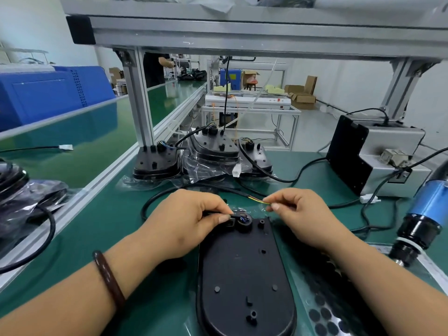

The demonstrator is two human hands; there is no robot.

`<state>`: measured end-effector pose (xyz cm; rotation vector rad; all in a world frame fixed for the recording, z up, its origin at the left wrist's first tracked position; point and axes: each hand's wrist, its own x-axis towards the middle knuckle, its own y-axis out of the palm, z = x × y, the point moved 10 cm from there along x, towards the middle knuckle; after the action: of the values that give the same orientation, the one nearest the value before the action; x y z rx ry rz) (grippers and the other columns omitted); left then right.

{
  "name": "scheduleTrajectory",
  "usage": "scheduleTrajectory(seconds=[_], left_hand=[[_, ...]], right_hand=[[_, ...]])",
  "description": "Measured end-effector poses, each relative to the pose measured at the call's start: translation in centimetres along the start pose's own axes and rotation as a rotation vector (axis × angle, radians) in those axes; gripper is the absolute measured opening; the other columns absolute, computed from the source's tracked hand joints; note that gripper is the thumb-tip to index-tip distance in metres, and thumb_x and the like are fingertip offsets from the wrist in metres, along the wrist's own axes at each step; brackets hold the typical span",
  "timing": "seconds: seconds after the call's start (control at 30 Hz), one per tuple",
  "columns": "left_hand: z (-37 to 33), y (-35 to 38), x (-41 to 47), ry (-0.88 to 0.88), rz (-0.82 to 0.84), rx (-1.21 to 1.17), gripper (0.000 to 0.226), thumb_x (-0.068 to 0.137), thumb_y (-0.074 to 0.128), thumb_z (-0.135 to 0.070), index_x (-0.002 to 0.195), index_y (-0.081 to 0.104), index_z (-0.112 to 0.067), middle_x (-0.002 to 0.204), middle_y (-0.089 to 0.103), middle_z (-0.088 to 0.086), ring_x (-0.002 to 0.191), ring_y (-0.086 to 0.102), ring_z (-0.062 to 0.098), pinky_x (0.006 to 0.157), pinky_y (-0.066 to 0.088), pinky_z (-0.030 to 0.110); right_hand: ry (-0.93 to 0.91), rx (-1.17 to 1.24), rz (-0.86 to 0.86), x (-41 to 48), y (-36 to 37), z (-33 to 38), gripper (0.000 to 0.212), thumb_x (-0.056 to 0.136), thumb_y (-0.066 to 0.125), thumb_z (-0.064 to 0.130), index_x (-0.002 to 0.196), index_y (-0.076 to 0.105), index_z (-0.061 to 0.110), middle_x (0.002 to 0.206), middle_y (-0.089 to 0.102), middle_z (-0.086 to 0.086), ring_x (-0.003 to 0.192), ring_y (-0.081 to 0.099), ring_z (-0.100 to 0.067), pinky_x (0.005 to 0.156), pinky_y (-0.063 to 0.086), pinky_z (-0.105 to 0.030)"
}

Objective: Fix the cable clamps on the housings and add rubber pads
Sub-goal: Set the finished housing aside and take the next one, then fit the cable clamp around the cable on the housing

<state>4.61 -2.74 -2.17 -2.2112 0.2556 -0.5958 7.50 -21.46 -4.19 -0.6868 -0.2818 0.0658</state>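
A black oval housing (242,270) lies face down on the green mat in front of me. At its far end sits a round cable port (244,221) with coloured wires. My left hand (186,221) pinches a small black clamp (229,221) beside that port. My right hand (300,214) pinches the thin yellow and green wires (260,201) that come out of the black cable (194,190). A sheet of round black rubber pads (324,316) lies right of the housing, under my right forearm.
Three more black housings (155,161) in clear bags stand at the back of the mat. A blue electric screwdriver (421,221) rests at the right edge. A grey and black box (368,156) stands behind it. The aluminium frame post (140,103) rises at the left.
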Motion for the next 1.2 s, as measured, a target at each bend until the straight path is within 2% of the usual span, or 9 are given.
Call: scheduleTrajectory(seconds=[0.23, 0.3, 0.4, 0.47, 0.6, 0.67, 0.93, 1.0, 1.2], left_hand=[[0.6, 0.2, -0.5, -0.052, -0.023, -0.040, 0.023, 0.082, 0.069, -0.035, 0.093, 0.063, -0.054, 0.086, 0.065, -0.033, 0.083, 0.063, -0.007, 0.081, 0.054, 0.030], [0.7, 0.2, -0.5, -0.049, -0.027, -0.061, 0.020, 0.082, 0.070, -0.034, 0.092, 0.065, -0.051, 0.085, 0.066, -0.031, 0.083, 0.063, -0.006, 0.081, 0.054, 0.031], [0.6, 0.3, -0.5, -0.034, -0.035, -0.103, 0.019, 0.082, 0.071, -0.030, 0.092, 0.067, -0.046, 0.084, 0.068, -0.027, 0.083, 0.064, -0.004, 0.080, 0.053, 0.031], [0.6, 0.2, -0.6, -0.030, -0.045, -0.111, 0.019, 0.082, 0.071, -0.029, 0.092, 0.067, -0.045, 0.084, 0.068, -0.026, 0.083, 0.064, -0.005, 0.081, 0.053, 0.029], [0.5, 0.0, -0.7, -0.010, -0.063, -0.123, 0.022, 0.081, 0.072, -0.029, 0.095, 0.066, -0.045, 0.084, 0.068, -0.027, 0.082, 0.063, -0.006, 0.079, 0.053, 0.027], [0.1, -0.1, -0.7, 0.018, -0.068, -0.111, 0.025, 0.082, 0.072, -0.030, 0.099, 0.063, -0.046, 0.085, 0.067, -0.028, 0.082, 0.063, -0.006, 0.078, 0.053, 0.026], [-0.3, -0.1, -0.7, 0.051, -0.055, -0.099, 0.025, 0.082, 0.068, -0.034, 0.098, 0.059, -0.051, 0.091, 0.065, -0.032, 0.086, 0.061, -0.009, 0.079, 0.053, 0.026], [-0.4, -0.1, -0.7, 0.057, -0.060, -0.098, 0.026, 0.082, 0.069, -0.034, 0.098, 0.058, -0.052, 0.092, 0.065, -0.031, 0.085, 0.062, -0.008, 0.078, 0.052, 0.026], [-0.2, 0.0, -0.8, 0.072, -0.070, -0.098, 0.021, 0.083, 0.068, -0.036, 0.100, 0.063, -0.046, 0.089, 0.066, -0.031, 0.084, 0.062, -0.009, 0.076, 0.052, 0.023]], right_hand=[[0.026, -0.373, -0.053, 0.3, -0.4, -0.2, 0.019, 0.090, 0.061, 0.015, 0.102, 0.073, 0.025, 0.094, 0.063, 0.011, 0.093, 0.058, -0.008, 0.077, 0.036, -0.012], [-0.019, -0.329, -0.125, 0.6, -1.7, 1.4, 0.015, 0.088, 0.064, 0.018, 0.097, 0.073, 0.025, 0.084, 0.062, 0.019, 0.083, 0.058, 0.001, 0.076, 0.038, -0.010], [-0.044, -0.237, 0.065, 2.1, -0.6, 4.0, 0.013, 0.086, 0.067, 0.024, 0.080, 0.072, 0.033, 0.062, 0.062, 0.030, 0.064, 0.056, 0.015, 0.059, 0.040, -0.002], [-0.087, -0.329, 0.272, 3.2, 2.3, 5.7, 0.013, 0.088, 0.065, 0.025, 0.089, 0.076, 0.031, 0.059, 0.062, 0.028, 0.063, 0.056, 0.016, 0.057, 0.039, -0.001], [-0.243, -0.764, 0.395, 5.2, 7.0, 7.0, 0.028, 0.090, 0.056, 0.018, 0.110, 0.073, 0.028, 0.103, 0.070, 0.010, 0.094, 0.062, -0.008, 0.078, 0.049, -0.021], [-0.270, -0.911, 0.324, 6.3, 7.6, 6.9, 0.030, 0.089, 0.054, 0.016, 0.109, 0.072, 0.029, 0.109, 0.066, 0.002, 0.091, 0.059, -0.020, 0.074, 0.052, -0.030], [-0.347, -0.795, 0.225, 8.2, 9.1, 6.1, 0.022, 0.089, 0.060, 0.039, 0.108, 0.071, 0.038, 0.088, 0.060, 0.015, 0.099, 0.059, -0.021, 0.066, 0.040, -0.027], [-0.382, -0.781, 0.238, 8.2, 9.7, 5.9, 0.021, 0.087, 0.062, 0.038, 0.103, 0.074, 0.034, 0.074, 0.045, 0.014, 0.094, 0.059, -0.023, 0.063, 0.038, -0.027], [-0.367, -0.590, 0.226, 7.5, 8.0, 7.0, 0.015, 0.088, 0.063, 0.026, 0.088, 0.077, 0.019, 0.074, 0.055, 0.012, 0.083, 0.060, -0.013, 0.075, 0.044, -0.024]])
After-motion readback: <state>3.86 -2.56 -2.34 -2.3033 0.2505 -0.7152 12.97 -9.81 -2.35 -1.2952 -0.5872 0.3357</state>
